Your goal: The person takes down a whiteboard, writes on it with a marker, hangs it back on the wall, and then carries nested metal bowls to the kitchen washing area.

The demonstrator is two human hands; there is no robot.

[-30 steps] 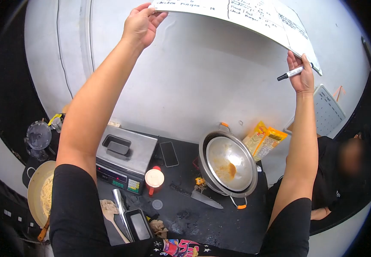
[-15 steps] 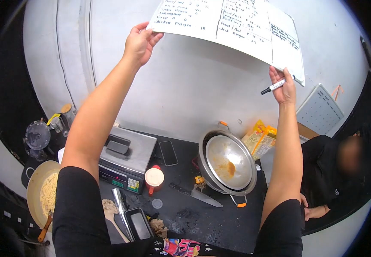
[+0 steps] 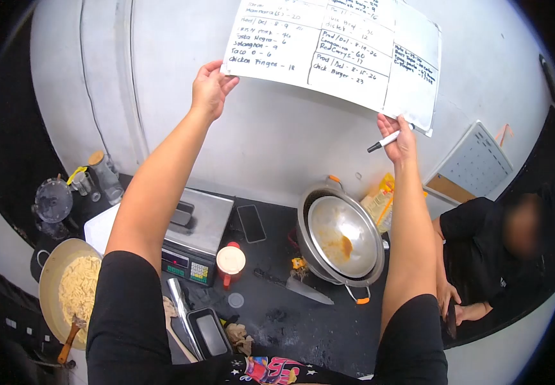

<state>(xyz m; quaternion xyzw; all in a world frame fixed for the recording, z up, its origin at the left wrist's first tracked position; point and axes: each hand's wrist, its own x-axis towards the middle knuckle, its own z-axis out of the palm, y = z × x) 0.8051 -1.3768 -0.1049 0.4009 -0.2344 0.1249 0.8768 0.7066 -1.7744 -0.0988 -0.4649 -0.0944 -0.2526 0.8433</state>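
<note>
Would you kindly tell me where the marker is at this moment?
In the head view, the marker is right of centre, held in the right hand, just below the lower edge of the whiteboard.

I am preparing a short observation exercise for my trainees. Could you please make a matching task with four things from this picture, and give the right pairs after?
Things
1. large whiteboard
2. marker
3. phone
4. knife

Descriptions
A. flat on the black table, beside the scale
B. tip toward the right of the picture
C. held at its lower edge by the left hand and right hand
D. white, with a black end

Pairs: 1-C, 2-D, 3-A, 4-B
</note>
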